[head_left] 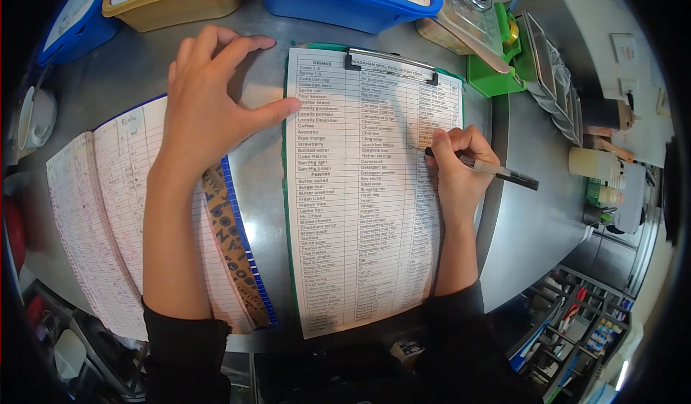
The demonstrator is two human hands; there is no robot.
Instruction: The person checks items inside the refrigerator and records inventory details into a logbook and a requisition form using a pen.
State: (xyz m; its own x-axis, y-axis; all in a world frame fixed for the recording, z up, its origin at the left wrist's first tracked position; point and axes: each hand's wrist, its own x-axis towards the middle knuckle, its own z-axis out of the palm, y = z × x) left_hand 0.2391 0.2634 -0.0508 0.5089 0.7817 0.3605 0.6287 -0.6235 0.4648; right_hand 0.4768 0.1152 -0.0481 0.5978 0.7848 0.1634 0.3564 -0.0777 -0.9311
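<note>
A printed requisition form (360, 188) lies on a green clipboard, its long list of items in columns, under a metal clip (392, 64). My right hand (461, 163) rests on the form's right side, fingers closed round a dark pen (507, 173); the pen's tip end is near the third column. My left hand (216, 91) is beside the upper left edge, its thumb touching the form near the drinks list and its other fingers bent apart, with nothing held. Left of the form, an open notebook (122, 188) with handwritten pages lies partly under my left forearm.
Blue tubs (345, 4) and a tan tub (173, 4) stand along the back of the metal table (252, 166). A green holder (497, 76) and a clear container (450, 37) are at the back right. Shelves with utensils (576, 325) stand at the lower right.
</note>
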